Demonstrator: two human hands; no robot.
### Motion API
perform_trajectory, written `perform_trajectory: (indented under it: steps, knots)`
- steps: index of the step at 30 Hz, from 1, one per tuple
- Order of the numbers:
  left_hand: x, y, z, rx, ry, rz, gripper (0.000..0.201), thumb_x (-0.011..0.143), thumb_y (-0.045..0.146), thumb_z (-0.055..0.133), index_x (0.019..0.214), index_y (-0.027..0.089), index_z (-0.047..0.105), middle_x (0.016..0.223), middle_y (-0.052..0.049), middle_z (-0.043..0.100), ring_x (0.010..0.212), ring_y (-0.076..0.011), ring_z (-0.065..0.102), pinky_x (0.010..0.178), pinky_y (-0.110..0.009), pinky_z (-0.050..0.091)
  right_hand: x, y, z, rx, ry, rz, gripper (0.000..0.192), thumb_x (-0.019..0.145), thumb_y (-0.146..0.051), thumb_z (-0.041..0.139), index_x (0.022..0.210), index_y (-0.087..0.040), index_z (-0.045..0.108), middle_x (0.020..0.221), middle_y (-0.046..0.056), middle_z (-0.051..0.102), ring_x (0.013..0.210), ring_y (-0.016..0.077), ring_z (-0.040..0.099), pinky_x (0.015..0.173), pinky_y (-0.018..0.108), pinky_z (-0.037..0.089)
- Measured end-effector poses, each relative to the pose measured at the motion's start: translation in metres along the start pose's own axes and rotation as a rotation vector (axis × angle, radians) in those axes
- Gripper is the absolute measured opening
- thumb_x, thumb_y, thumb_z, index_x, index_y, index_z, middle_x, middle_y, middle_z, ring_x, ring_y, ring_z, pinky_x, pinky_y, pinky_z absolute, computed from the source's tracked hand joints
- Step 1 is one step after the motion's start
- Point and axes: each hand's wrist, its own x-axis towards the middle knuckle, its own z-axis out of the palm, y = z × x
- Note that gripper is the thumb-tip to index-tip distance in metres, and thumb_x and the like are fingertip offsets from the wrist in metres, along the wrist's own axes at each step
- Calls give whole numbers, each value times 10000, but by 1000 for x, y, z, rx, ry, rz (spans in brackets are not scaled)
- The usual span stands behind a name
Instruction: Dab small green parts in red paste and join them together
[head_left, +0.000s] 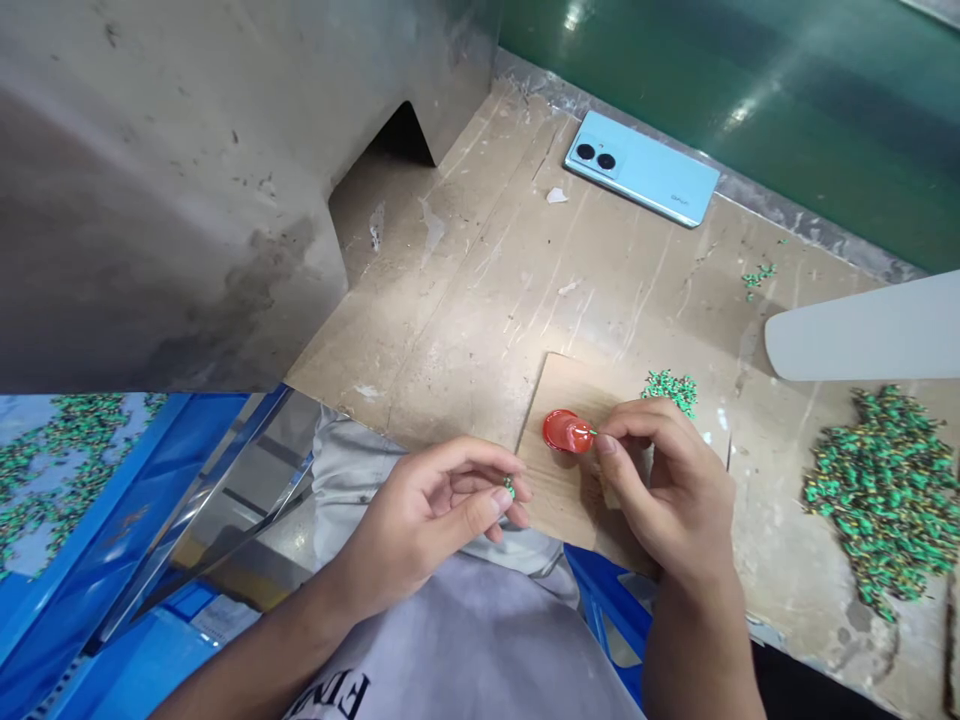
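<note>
As left grip is pinching a light-, stiff-looking bit, right grip, cup at nine o'clock, is wisely end-holding another.

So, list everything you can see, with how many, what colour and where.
Phone: one, light blue, table's far edge
Table: one, tan, centre
Cardboard sheet: one, brown, near edge
Cup-like piece: one, red, above cardboard
Large pile: one, mainly green, right
Small pile: one, green, beyond right hand
Loose bits: several, green, far right
Unclear object: one, white, right edge
Housing: one, grey, left
Tray: one, blue, lower left
Surface: one, dark green, top right
Shirt: one, greyish, bottom
Left hand: one, bare, centre, pinching green bit
Right hand: one, bare, fingertips at red piece
</note>
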Motion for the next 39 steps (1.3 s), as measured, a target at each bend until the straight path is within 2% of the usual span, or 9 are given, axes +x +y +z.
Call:
perform_trajectory:
  steps: [4, 7, 10, 13, 22, 26, 29, 31, 39]
  knots:
    - [-3, 1, 2, 161, 9, 105, 156, 1032, 161, 702, 1146, 236, 778, 982, -16, 817, 878, -134, 805, 744, -176, 641, -7, 2, -6, 24, 64, -39, 133, 995, -97, 671, 979, -226, 642, 918, 15, 623, 850, 180, 598, 767, 345, 469]
    - [-3, -1, 3, 579, 21, 396, 225, 1002, 47, 656, 1126, 186, 783, 1031, -52, 817, 933, -149, 790, 832, -208, 629, -17, 2, -13, -78, 60, -38, 140, 988, -87, 665, 981, -223, 635, 923, 22, 631, 867, 188, 611, 788, 352, 471]
    - [0, -7, 5, 887, -64, 708, 291, 967, -42, 600, 1152, 121, 754, 1089, -108, 809, 1000, -198, 780, 901, -290, 615, -26, 3, -15, -193, -3, -31, 131, 998, -101, 659, 981, -226, 623, 934, 29, 640, 865, 193, 622, 778, 350, 479]
    - [5, -14, 7, 1055, -133, 795, 289, 972, -59, 560, 1134, 111, 729, 1066, -112, 808, 1010, -232, 780, 889, -349, 593, -31, 6, -12, -261, -55, -73, 117, 1008, -123, 657, 991, -230, 612, 947, 35, 649, 864, 203, 630, 779, 362, 490]
    - [8, -25, 8, 1066, -71, 763, 333, 994, -28, 586, 1281, 121, 664, 1118, -113, 808, 1025, -232, 776, 914, -353, 581, -40, 10, -16, -325, -49, -98, 87, 1016, -159, 667, 989, -231, 626, 942, 32, 644, 861, 208, 622, 774, 382, 466]
    - [-1, -23, 14, 759, 60, 585, 215, 1003, 41, 658, 1171, 159, 725, 1042, -74, 820, 962, -191, 785, 897, -289, 617, -44, -2, -16, -203, 26, -42, 117, 998, -109, 677, 970, -215, 636, 927, 23, 625, 854, 180, 604, 757, 352, 455]
    - [-7, -18, 19, 281, 27, 292, 110, 1011, 128, 716, 1082, 201, 756, 1047, -36, 810, 920, -159, 812, 835, -229, 650, -50, -23, -8, 56, 72, 8, 142, 989, -65, 660, 978, -206, 642, 924, 22, 597, 853, 169, 579, 738, 335, 451]
    - [-10, -15, 20, 53, -24, 203, 88, 1001, 161, 753, 1067, 216, 772, 1049, -16, 788, 928, -149, 817, 827, -210, 657, -51, -38, 0, 209, 36, 34, 143, 998, -61, 637, 1004, -204, 638, 936, 25, 584, 865, 169, 571, 735, 328, 454]
    - [-15, -9, 22, 48, -28, 224, 177, 952, 138, 819, 1094, 242, 831, 988, -9, 800, 896, -92, 761, 797, -119, 613, -42, -60, 18, 442, -107, 115, 112, 1056, -151, 597, 992, -243, 609, 896, -2, 573, 820, 147, 572, 701, 271, 496]
